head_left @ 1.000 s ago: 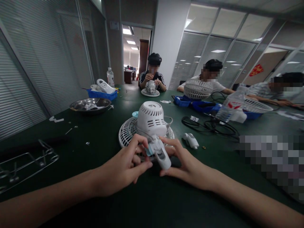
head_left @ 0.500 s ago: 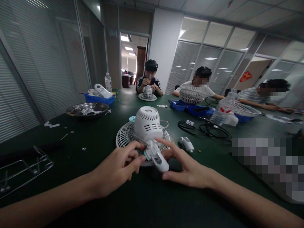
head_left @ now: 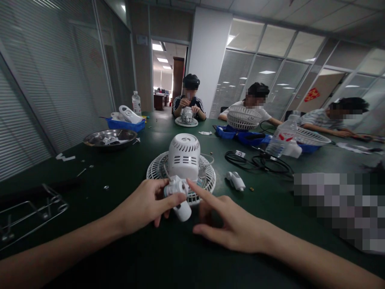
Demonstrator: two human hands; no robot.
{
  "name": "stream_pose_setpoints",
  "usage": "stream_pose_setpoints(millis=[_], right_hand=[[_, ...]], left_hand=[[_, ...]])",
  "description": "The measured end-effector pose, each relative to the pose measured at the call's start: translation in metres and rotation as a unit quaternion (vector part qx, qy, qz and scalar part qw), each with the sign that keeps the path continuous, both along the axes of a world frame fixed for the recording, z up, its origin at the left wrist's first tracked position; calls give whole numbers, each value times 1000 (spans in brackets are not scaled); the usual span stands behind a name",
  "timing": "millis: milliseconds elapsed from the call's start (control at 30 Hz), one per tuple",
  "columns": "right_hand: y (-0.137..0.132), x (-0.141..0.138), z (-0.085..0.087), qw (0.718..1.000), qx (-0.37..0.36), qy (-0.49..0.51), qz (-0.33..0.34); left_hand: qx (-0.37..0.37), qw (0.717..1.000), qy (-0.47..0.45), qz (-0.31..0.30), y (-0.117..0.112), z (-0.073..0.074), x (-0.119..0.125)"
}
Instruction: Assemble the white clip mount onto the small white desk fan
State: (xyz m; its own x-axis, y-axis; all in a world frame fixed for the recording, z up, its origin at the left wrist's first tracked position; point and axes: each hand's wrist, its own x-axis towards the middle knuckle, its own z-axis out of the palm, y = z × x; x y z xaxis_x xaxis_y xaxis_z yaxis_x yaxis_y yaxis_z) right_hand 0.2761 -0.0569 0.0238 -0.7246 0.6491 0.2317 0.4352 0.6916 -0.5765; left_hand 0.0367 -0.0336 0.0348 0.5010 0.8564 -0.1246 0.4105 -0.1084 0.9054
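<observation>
A: State of left hand (head_left: 144, 206)?
B: Clenched around white neck (head_left: 179, 199), thumb on top.
A: And right hand (head_left: 237, 228)?
B: Released, fingers spread, index tip touching neck.
A: Position of neck?
B: Just below housing (head_left: 184, 154), at near rim of grille (head_left: 156, 170) flat on green surface (head_left: 120, 180), between both hands.

White fan housing (head_left: 184, 156) — green table (head_left: 192, 257)
</observation>
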Motion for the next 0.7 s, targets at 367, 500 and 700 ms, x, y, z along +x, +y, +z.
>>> stream_pose_setpoints(millis=[367, 500, 700], right_hand=[[42, 104, 61, 881, 222, 50, -416], [63, 139, 62, 926, -27, -120, -357], [82, 156, 29, 868, -293, -275, -291]], left_hand=[[110, 988, 95, 59, 16, 12, -17], [136, 987, 54, 73, 32, 12, -29], [124, 985, -12, 118, 59, 5, -45]])
